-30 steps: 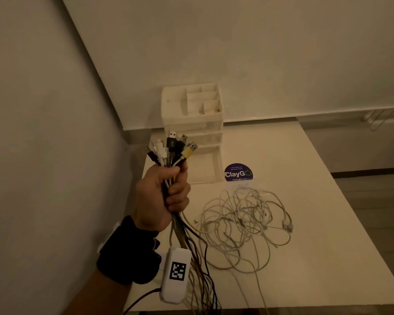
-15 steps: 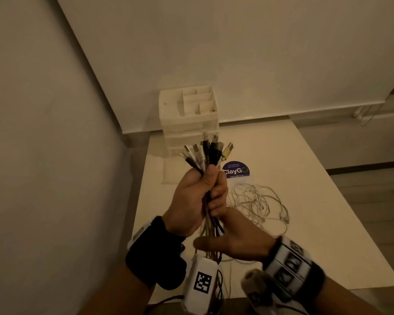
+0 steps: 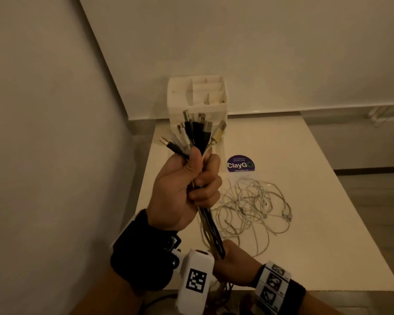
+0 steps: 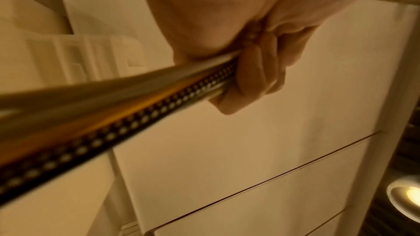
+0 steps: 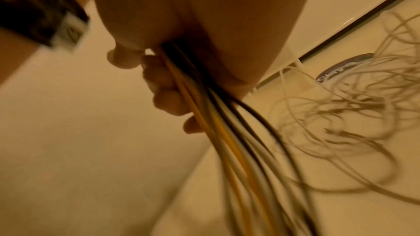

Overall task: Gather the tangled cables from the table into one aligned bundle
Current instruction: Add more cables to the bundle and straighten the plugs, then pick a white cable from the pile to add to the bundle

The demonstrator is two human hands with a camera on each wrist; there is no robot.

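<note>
My left hand [image 3: 191,185] grips a bundle of cables [image 3: 210,230] upright in a fist, with black, white and yellow USB plugs [image 3: 198,130] fanned out above it. My right hand [image 3: 231,261] is wrapped round the same bundle lower down, near the table's front edge. In the left wrist view the fingers [image 4: 256,71] curl over the taut cables [image 4: 136,114], one of them braided. The right wrist view shows my fingers [image 5: 163,85] closed on the yellow, white and black strands [image 5: 227,132]. A loose tangle of white cables [image 3: 255,208] lies on the table [image 3: 328,223].
A white drawer organizer [image 3: 197,101] with open top compartments stands at the table's back left against the wall. A round purple ClayGo sticker [image 3: 240,164] lies beside it. A wall runs close along the left. The floor drops away on the right.
My right hand has slid down the bundle, away from the left fist. The left hand has lifted the plug ends higher, pulling the cables straight.
</note>
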